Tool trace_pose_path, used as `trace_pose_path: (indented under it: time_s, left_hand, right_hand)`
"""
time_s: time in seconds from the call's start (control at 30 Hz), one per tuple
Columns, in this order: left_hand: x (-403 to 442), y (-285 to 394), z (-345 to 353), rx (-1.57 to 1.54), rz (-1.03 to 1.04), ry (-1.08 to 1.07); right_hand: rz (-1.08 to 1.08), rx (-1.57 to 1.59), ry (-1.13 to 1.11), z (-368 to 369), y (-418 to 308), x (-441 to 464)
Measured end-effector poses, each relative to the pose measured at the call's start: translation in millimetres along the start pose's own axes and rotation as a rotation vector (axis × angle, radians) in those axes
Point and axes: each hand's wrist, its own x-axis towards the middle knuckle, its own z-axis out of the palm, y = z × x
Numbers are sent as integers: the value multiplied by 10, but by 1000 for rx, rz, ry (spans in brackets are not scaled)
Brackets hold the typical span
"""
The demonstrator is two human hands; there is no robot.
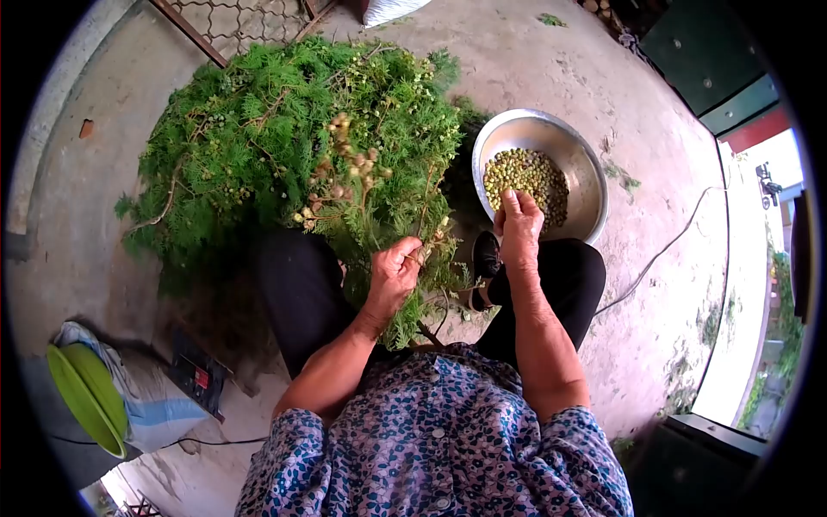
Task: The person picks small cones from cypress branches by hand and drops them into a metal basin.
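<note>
One left hand (396, 274) and one right hand (520, 231) make two; one metal basin (589, 185); one heap of green branches (284, 142); two dark-trousered knees (291, 267); one patterned shirt (439, 414). Small round seeds (519, 172) fill part of the basin (dozens at least, too many and too tiny to count).

Looks like a home's yard or porch: rough grey concrete floor (646, 155) under a round silver metal basin (588, 185); round-ended brown logs (597, 7) stacked beyond the basin; large dark-green panels (696, 52) beyond it, rightward; leafy green outdoor plants (782, 297) well right of it.
</note>
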Motion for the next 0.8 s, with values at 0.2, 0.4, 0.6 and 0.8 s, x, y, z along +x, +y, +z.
trace_pose_path:
  time_s: [0.2, 0.4, 0.6, 0.8]
  left_hand:
    - [24, -162, -50, -30, 76, -27]
    - [15, -64, -66, -12, -58, -93]
    - [40, -34, 7, 28, -48, -33]
    - [-11, 138, -34, -133, -191, -49]
  right_hand:
    - [306, 236, -512, 127, -95, -248]
    - [354, 66, -511, 251, -35, -362]
    - [18, -186, -282, 378, -10, -475]
    - [278, 371, -68, 111, 126, -96]
